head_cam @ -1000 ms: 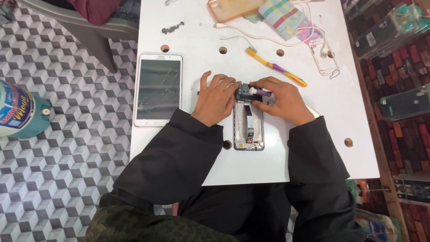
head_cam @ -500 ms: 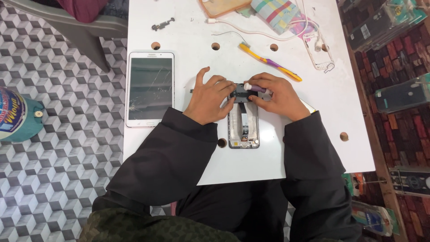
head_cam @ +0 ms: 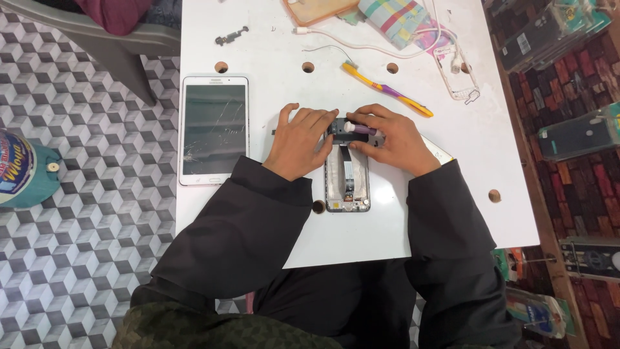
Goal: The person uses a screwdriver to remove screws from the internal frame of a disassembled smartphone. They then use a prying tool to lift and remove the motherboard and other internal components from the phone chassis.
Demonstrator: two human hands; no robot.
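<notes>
Lying lengthwise near the bench (head_cam: pixel 452 213) middle: one opened phone frame (head_cam: pixel 347 178), back off, dark inner parts and a pale strip exposed, its upper end covered by both hands.

Left hand (head_cam: pixel 300 142): fingers spread flat, pressing the frame's upper left edge; grip loose, clamped on nothing.

Right hand (head_cam: pixel 391 139): grip pinched together on a small purple-handled tool (head_cam: pixel 359 129) with a white end, laid across the frame's top.

Surroundings: white tablet (head_cam: pixel 214 129) with cracked screen, well left of the frame; small dark part (head_cam: pixel 231 35) at top left; yellow and purple toothbrush (head_cam: pixel 387 97) just beyond the hands; striped cloth (head_cam: pixel 395 16) and white cable (head_cam: pixel 361 48) at the far edge.
</notes>
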